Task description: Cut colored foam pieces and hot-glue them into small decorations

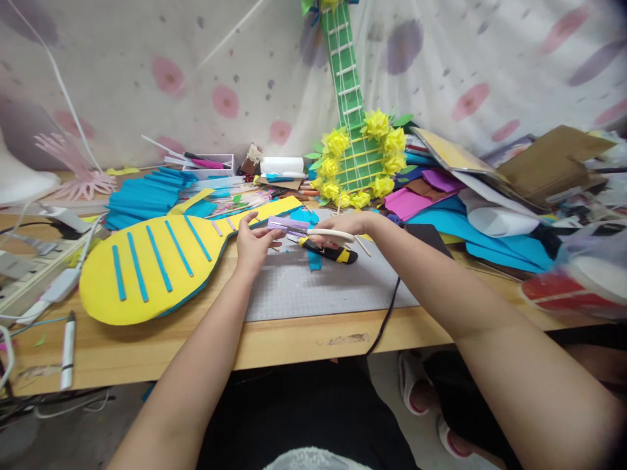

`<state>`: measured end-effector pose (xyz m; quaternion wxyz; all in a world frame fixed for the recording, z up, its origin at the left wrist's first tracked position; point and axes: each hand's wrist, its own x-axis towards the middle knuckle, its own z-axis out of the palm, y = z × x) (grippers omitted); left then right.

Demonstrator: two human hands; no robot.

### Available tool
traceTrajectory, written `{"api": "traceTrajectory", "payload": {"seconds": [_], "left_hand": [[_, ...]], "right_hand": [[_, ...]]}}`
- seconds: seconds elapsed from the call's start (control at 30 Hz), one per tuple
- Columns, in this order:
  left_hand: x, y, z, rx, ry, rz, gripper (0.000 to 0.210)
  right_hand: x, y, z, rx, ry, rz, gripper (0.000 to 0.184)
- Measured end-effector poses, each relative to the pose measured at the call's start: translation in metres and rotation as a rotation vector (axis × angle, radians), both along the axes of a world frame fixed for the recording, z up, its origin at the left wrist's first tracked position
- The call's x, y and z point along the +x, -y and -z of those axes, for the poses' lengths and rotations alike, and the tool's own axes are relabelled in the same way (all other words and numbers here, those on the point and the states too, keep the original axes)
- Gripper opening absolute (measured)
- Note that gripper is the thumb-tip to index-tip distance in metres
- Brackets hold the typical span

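My right hand [337,230] grips white-handled scissors [337,235], blades pointing left. A small lilac piece [288,225], paper or foam, is pinched in my left hand [253,243], and the scissor blades lie along it. Just under my hands, a black and yellow utility knife [330,252] and a blue scrap [314,261] lie on the grey cutting mat [294,297]. To the left rests a yellow guitar-shaped cutout [142,274] with blue strips on its body and lilac strips on its neck; its neck reaches behind my left hand.
A green guitar model [350,98] with yellow flowers stands at the back. Blue and pink sheets [490,228] pile up on the right, near a bagged red and white cup [563,287]. A marker [68,352] and power strip [29,281] are at left. Another person's feet [421,395] show below.
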<state>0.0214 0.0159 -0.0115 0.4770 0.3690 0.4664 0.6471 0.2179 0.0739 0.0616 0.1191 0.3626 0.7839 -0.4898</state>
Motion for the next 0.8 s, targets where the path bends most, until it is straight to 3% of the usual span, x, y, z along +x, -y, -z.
{"api": "traceTrajectory", "payload": {"seconds": [0.37,0.8], "left_hand": [[-0.0001,0.0011,-0.0028,-0.035,-0.006,0.024,0.073],[-0.0009,0.0005,-0.001,-0.021,-0.073,0.029,0.07]], "right_hand": [[0.0013,-0.0038,0.0004,0.139,0.064,-0.054,0.057],[0.0033,-0.0079,-0.0008,0.188,0.096,-0.084,0.061]]}}
